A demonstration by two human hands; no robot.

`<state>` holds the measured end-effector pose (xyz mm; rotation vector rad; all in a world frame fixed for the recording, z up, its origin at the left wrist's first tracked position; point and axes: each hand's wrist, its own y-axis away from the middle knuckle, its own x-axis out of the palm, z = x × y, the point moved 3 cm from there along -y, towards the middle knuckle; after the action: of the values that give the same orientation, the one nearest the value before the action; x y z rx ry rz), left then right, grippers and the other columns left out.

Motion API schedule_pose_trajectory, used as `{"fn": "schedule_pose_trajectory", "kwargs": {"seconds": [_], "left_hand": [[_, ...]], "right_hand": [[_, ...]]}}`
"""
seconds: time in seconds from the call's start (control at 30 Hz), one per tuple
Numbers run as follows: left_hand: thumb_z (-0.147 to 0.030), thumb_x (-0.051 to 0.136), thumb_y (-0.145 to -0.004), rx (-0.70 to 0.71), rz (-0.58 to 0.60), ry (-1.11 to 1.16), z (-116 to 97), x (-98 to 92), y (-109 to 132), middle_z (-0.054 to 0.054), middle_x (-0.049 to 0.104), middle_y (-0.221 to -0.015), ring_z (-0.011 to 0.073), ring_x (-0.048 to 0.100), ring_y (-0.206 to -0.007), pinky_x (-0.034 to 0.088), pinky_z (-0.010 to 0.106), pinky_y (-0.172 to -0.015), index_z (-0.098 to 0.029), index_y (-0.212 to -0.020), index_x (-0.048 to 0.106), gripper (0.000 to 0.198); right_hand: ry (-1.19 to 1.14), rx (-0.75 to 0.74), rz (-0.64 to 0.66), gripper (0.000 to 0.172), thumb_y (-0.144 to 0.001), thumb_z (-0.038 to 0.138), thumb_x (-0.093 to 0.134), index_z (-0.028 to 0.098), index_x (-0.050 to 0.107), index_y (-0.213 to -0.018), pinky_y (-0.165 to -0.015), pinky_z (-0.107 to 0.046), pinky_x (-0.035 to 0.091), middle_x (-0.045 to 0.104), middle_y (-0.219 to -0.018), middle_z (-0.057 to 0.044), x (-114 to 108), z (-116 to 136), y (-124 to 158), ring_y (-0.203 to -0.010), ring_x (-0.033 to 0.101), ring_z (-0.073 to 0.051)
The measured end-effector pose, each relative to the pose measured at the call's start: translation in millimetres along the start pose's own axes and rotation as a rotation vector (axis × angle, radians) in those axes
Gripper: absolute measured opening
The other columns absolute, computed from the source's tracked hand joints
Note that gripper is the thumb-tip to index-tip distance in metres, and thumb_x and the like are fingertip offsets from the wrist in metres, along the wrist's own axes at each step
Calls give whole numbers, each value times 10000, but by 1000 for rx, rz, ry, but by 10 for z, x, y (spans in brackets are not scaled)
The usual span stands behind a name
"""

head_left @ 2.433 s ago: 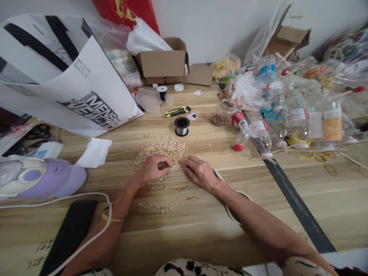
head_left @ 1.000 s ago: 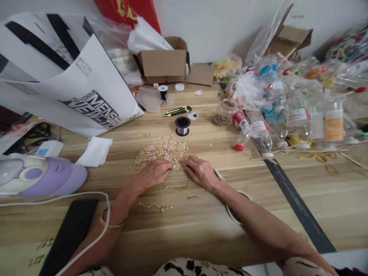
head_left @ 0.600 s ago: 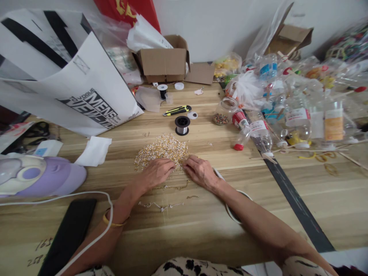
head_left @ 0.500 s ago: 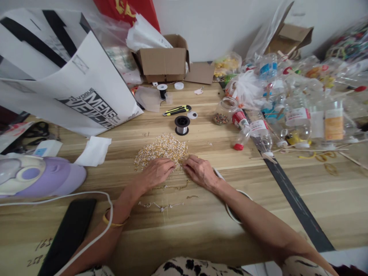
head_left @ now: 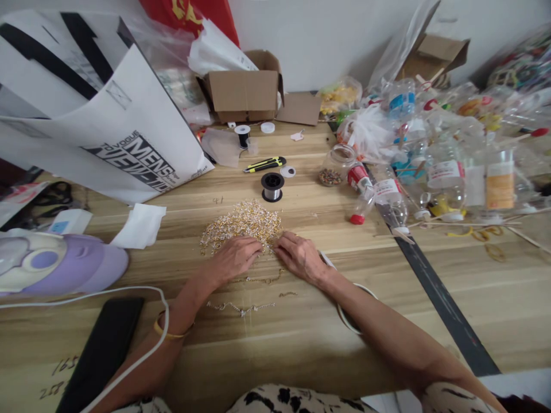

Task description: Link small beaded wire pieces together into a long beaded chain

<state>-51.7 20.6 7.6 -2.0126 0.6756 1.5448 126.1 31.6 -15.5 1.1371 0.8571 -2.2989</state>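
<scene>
At the near edge of a pile of small gold and silver chain pieces (head_left: pixel 243 221), my left hand (head_left: pixel 239 254) rests with its fingertips pinched together. Facing it from the right, my right hand (head_left: pixel 299 254) has its fingers curled closed too. The fingertips of both hands nearly meet; whatever lies between them is too small to make out. Just below the hands lies a thin gold chain (head_left: pixel 258 280). Nearer to me are a silver chain with a small charm (head_left: pixel 242 311) and a short gold chain piece (head_left: pixel 288 294).
Beyond the pile stand a wire spool (head_left: pixel 272 187) and a yellow-black utility knife (head_left: pixel 264 165). A white shopping bag (head_left: pixel 129 132) and a purple device (head_left: pixel 86 261) are on the left, with a black phone (head_left: pixel 103 350). Plastic bottles (head_left: pixel 445 172) crowd the right, beside a jar of beads (head_left: pixel 333 166).
</scene>
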Motion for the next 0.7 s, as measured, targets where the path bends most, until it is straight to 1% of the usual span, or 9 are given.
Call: {"fn": "schedule_pose_trajectory", "kwargs": {"seconds": [0.33, 0.43, 0.7], "left_hand": [[-154, 442, -921, -14, 18, 12, 7, 16, 6, 38, 638, -772, 168, 581, -750, 442, 285, -687, -158, -789, 600, 206], [-150, 440, -920, -11, 18, -6, -1, 13, 0, 34, 630, -752, 164, 578, -741, 438, 282, -683, -158, -765, 593, 219], [-151, 439, -924, -10, 65, -58, -38, -2, -11, 41, 625, -769, 173, 560, -747, 413, 290, -707, -155, -759, 579, 216]], "right_hand": [[-1, -6, 2, 114, -931, 165, 479, 175, 586, -892, -642, -248, 391, 587, -843, -47, -19, 17, -7, -744, 546, -146], [-8, -16, -5, 111, -931, 167, 477, 175, 581, -893, -652, -249, 396, 587, -846, -48, -16, 12, -4, -755, 545, -147], [7, -4, 5, 114, -936, 180, 474, 178, 579, -890, -650, -240, 381, 582, -853, -43, -3, 3, -3, -744, 537, -140]]}}
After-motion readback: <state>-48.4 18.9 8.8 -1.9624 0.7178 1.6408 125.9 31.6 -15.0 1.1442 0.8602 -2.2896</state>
